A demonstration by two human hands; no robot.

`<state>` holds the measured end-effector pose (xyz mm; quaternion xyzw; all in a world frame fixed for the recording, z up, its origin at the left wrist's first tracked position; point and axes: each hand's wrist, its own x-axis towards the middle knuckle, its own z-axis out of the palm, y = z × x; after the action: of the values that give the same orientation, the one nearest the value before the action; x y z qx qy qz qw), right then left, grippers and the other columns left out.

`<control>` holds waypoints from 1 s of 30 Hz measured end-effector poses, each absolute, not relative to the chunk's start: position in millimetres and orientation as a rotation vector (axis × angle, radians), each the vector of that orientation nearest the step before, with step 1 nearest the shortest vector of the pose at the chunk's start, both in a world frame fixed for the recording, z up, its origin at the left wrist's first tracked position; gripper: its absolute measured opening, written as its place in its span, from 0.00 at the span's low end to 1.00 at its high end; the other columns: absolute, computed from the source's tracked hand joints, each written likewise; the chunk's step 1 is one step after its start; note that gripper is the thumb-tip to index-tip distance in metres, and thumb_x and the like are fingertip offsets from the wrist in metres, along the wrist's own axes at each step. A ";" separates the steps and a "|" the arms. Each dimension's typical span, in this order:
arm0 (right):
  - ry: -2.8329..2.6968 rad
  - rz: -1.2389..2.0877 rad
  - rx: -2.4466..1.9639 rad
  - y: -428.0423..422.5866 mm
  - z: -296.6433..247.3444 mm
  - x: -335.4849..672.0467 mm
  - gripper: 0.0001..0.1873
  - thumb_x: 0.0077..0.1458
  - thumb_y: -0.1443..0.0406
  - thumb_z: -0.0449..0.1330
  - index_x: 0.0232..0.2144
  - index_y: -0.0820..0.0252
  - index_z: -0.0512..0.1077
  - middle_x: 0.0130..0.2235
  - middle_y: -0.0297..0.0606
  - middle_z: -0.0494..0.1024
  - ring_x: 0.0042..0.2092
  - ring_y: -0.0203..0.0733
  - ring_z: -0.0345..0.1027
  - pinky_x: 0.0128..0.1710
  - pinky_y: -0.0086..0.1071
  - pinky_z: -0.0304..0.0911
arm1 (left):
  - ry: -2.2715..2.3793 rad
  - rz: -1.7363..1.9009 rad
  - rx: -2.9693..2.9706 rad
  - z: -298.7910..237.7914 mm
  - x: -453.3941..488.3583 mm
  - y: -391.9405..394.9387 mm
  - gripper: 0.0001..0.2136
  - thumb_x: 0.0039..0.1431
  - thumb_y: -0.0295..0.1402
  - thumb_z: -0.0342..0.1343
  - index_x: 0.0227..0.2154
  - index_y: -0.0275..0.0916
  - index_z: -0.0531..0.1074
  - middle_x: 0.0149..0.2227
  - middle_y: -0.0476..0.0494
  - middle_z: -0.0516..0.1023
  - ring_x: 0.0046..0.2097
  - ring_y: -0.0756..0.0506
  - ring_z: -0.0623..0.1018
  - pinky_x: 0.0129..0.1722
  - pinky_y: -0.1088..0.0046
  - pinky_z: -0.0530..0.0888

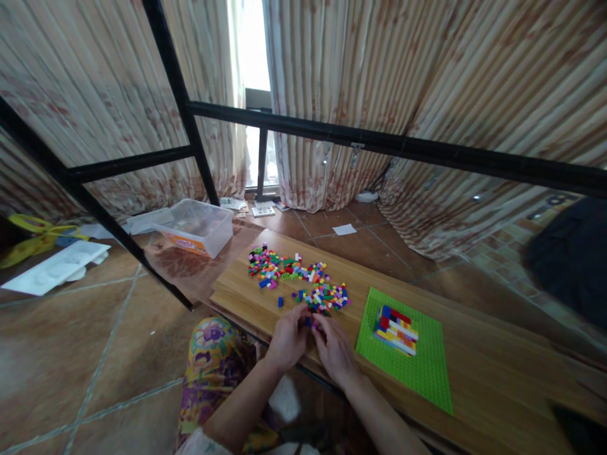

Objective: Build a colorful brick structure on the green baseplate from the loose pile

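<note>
My left hand (289,339) is closed, its fingertips pinching a small blue toy brick (308,321) just above the near side of the wooden table. Close against it, my right hand (336,349) is also closed, thumb and fingers meeting at the brick. Something small and pinkish shows at the right fingertips, too small to name. Past the fingers lies a pile of mixed toy bricks (327,294), partly covered by the hands. A lone blue brick (280,302) lies left of them. On the right, a green baseplate (430,360) carries a block of multicoloured bricks (398,331).
The wooden tabletop (484,354) runs off to the right. More loose bricks (268,262) spread toward its far left end. Beyond stands a clear plastic bin (215,229) with an orange label. A black metal frame (303,128) crosses in front of the curtains (332,63).
</note>
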<state>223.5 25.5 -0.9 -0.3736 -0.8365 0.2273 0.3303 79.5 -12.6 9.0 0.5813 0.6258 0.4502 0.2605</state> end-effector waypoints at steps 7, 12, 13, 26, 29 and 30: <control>-2.156 0.476 -1.086 37.0 -2.5 244.9 0.12 0.61 0.66 0.50 0.42 0.58 0.72 0.41 0.42 0.77 0.43 0.44 0.70 0.45 0.40 0.67 | 1.568 1.254 1.552 10.0 69.9 -14.6 0.19 0.50 0.19 0.52 0.44 0.41 0.72 0.50 0.45 0.75 0.48 0.48 0.76 0.51 0.67 0.72; -2.144 0.415 -1.176 54.5 -1.8 246.6 0.10 0.61 0.64 0.51 0.40 0.59 0.71 0.39 0.42 0.76 0.41 0.44 0.70 0.43 0.39 0.66 | 1.548 1.316 1.441 10.0 70.8 -14.7 0.16 0.53 0.24 0.53 0.45 0.41 0.73 0.48 0.44 0.76 0.49 0.47 0.76 0.53 0.64 0.71; -2.134 0.417 -1.170 57.1 0.4 244.1 0.10 0.61 0.64 0.52 0.40 0.59 0.71 0.40 0.42 0.76 0.42 0.44 0.70 0.43 0.39 0.66 | 1.528 1.341 1.394 10.3 71.3 -15.0 0.15 0.54 0.25 0.54 0.45 0.41 0.73 0.48 0.44 0.77 0.48 0.47 0.76 0.52 0.64 0.71; -1.931 0.787 -1.105 -8.3 30.3 233.0 0.12 0.59 0.65 0.54 0.43 0.52 0.74 0.42 0.37 0.75 0.43 0.39 0.71 0.43 0.32 0.69 | 1.309 1.382 0.953 22.4 101.3 -33.7 0.14 0.54 0.42 0.56 0.37 0.37 0.75 0.37 0.43 0.80 0.41 0.44 0.78 0.44 0.68 0.75; -1.865 0.774 -1.181 -16.1 32.4 246.4 0.10 0.59 0.65 0.54 0.40 0.52 0.75 0.41 0.38 0.75 0.42 0.40 0.71 0.43 0.33 0.69 | 1.358 1.312 1.010 26.1 118.2 -34.9 0.13 0.56 0.42 0.53 0.37 0.38 0.74 0.36 0.44 0.80 0.40 0.45 0.78 0.42 0.69 0.75; -1.847 0.777 -1.199 -17.4 32.7 251.9 0.10 0.59 0.64 0.54 0.40 0.53 0.75 0.41 0.38 0.75 0.42 0.40 0.71 0.43 0.33 0.69 | 1.367 1.293 1.028 26.7 123.9 -34.9 0.13 0.56 0.42 0.53 0.36 0.39 0.74 0.36 0.44 0.80 0.39 0.45 0.78 0.42 0.69 0.75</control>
<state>251.9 -17.4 32.7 -0.4722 -0.7275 0.3059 0.3927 123.9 -34.9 26.7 0.4211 0.5600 0.5296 0.4781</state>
